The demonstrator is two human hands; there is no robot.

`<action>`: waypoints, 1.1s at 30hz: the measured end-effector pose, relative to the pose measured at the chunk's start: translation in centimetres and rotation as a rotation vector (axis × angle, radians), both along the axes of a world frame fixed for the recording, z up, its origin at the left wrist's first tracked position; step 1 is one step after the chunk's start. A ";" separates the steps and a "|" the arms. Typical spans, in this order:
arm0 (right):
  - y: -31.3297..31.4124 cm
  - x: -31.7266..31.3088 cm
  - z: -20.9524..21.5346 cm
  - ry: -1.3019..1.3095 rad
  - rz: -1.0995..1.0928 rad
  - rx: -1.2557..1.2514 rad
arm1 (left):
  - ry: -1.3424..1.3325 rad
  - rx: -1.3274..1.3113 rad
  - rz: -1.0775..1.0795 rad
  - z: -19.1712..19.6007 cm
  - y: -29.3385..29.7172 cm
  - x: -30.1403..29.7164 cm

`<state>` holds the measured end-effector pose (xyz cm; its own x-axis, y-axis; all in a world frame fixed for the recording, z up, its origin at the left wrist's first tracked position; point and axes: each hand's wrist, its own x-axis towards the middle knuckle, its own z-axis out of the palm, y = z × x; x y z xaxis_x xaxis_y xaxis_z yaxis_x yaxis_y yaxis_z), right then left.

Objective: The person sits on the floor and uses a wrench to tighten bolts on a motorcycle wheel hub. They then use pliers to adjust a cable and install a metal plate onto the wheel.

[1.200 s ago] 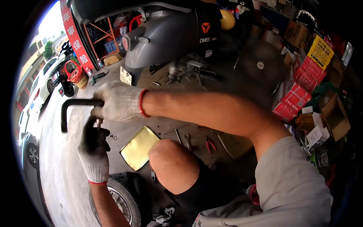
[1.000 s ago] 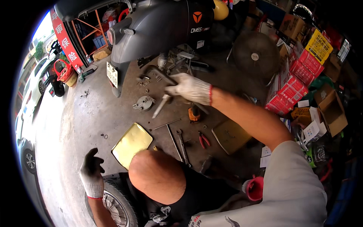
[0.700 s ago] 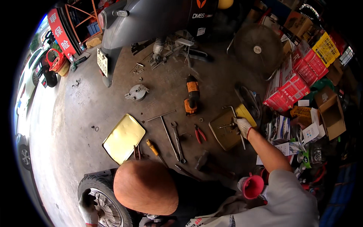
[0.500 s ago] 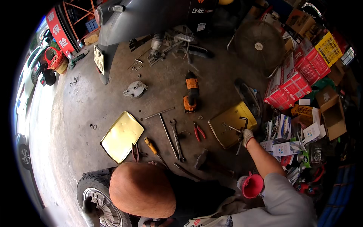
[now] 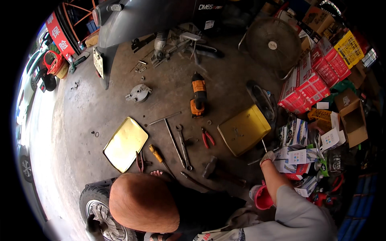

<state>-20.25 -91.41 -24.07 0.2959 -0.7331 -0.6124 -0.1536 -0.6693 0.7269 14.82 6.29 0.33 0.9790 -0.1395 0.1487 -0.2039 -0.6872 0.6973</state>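
Gripping a metal tool (image 5: 263,145) in the curled right hand (image 5: 267,156), just beside the yellow tray (image 5: 253,126). Holding the left hand (image 5: 93,225) at the wheel (image 5: 100,207); unable to tell how spread, or whether gripping anything. Could knock the tray's rim by swinging the tool wide, or tip the pink container (image 5: 262,199) by leaning low. Tight rightward, beside white packets (image 5: 297,156); roomier leftward, toward the red pliers (image 5: 204,139).

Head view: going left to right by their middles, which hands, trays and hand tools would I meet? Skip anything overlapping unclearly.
Left hand → shiny yellow tray-like panel → yellow-handled screwdriver → combination wrench → red-handled pliers → deeper yellow tray → right hand.
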 end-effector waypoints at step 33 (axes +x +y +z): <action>37.3 51.7 7.8 -1.003 0.227 0.752 | 0.262 -0.235 0.491 13.9 -5.1 -5.5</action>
<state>31.41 -54.08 -16.30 0.9409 -0.1758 -0.2894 -0.2415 -0.9475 -0.2096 9.37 1.18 14.23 0.9289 0.3452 -0.1345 0.2976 -0.4791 0.8258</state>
